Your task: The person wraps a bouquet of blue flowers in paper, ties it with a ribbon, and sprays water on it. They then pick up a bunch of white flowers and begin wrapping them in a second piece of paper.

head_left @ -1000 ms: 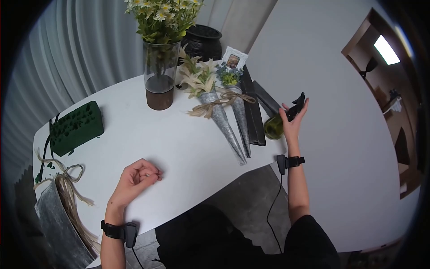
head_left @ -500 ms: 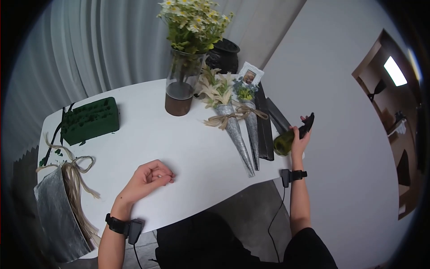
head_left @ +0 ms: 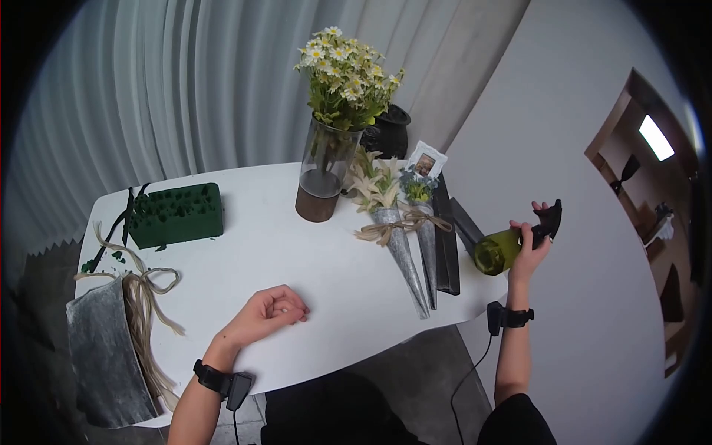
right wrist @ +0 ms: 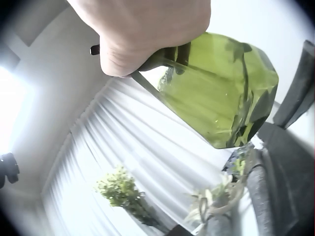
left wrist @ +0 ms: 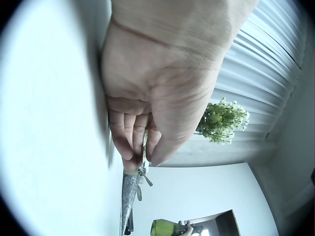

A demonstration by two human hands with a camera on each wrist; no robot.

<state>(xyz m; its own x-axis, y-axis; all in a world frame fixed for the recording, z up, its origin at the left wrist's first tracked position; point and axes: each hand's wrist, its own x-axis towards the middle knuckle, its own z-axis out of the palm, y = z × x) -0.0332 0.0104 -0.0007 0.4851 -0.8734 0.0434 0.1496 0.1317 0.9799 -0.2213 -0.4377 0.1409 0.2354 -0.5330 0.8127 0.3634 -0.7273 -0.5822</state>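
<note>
My right hand point(head_left: 530, 248) grips a green spray bottle point(head_left: 495, 254) with a black trigger head point(head_left: 549, 221), at the table's right end. The bottle is tilted, its base toward the table and its head up and right. In the right wrist view the translucent green body point(right wrist: 216, 93) juts out from under the hand. Resting on the white table point(head_left: 245, 252), my left hand point(head_left: 271, 315) has loosely curled fingers with nothing held. Nearest the bottle are a dark grey strip point(head_left: 466, 225) and two grey cones with dried flowers point(head_left: 404, 259), tied with raffia.
Daisies in a glass vase point(head_left: 323, 167) stand at the back, beside a black pot point(head_left: 387, 137) and a white picture frame point(head_left: 426, 161). At left lie a pitted green foam block point(head_left: 178, 222), raffia strands point(head_left: 144, 308) and a grey sheet cone point(head_left: 107, 356). A curtain point(head_left: 185, 96) hangs behind.
The head view has shifted, so the table appears lower and further right. My right hand has tipped the spray bottle further over sideways. The left hand keeps its pose on the table.
</note>
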